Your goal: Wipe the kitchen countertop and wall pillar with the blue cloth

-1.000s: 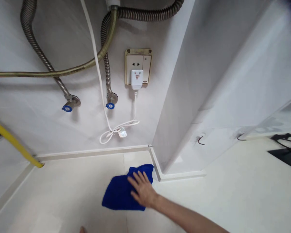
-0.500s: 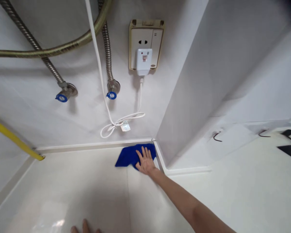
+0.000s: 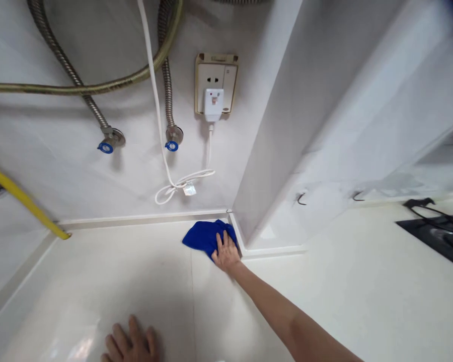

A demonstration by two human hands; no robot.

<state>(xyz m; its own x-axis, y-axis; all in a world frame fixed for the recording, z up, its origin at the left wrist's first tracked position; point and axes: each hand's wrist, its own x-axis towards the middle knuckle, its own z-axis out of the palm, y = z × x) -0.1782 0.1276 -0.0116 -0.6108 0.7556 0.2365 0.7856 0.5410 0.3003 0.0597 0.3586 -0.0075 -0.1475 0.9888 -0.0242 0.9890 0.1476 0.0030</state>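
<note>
My right hand (image 3: 226, 251) presses flat on a blue cloth (image 3: 206, 236), which lies bunched in the back corner of the white countertop (image 3: 136, 281) where the wall meets a boxed-in column (image 3: 287, 151). Its fingers lie together on the cloth's right side. At the bottom edge, my left hand (image 3: 130, 344) rests flat on the countertop with its fingers spread; it holds nothing.
On the wall hang metal hoses (image 3: 79, 88) with two blue-tipped valves (image 3: 105, 147), a socket with a white plug (image 3: 214, 103) and a looped white cord (image 3: 181, 186). A yellow pipe (image 3: 22, 201) slants at left. A black stove (image 3: 438, 234) sits at right.
My right hand has pushed the cloth from mid-counter back into the corner, where it is now bunched smaller. My left hand has come further into view at the bottom.
</note>
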